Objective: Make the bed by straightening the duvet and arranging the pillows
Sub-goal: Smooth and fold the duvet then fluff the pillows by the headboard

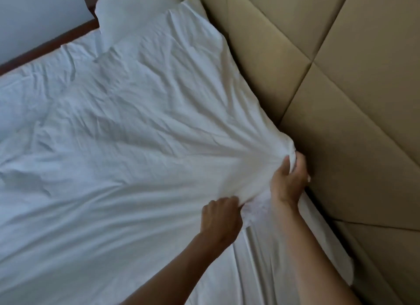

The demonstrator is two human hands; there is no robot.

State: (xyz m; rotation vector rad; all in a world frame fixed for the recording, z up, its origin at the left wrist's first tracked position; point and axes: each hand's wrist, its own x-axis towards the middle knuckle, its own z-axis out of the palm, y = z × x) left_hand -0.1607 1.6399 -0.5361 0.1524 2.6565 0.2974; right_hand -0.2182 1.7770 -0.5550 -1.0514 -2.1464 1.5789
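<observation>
A white, wrinkled duvet covers most of the bed. Its top edge runs along the padded headboard. My right hand is shut on a bunched fold of the duvet's edge right beside the headboard. A little nearer to me, my left hand is a fist gripping the same edge. Creases fan out across the cloth from both grips. A white pillow lies at the far top corner, partly under the duvet. Beneath my forearms a smooth white sheet shows.
The beige padded headboard with diagonal seams fills the right side. A dark wooden bed frame edge runs along the far left, with a pale wall behind it.
</observation>
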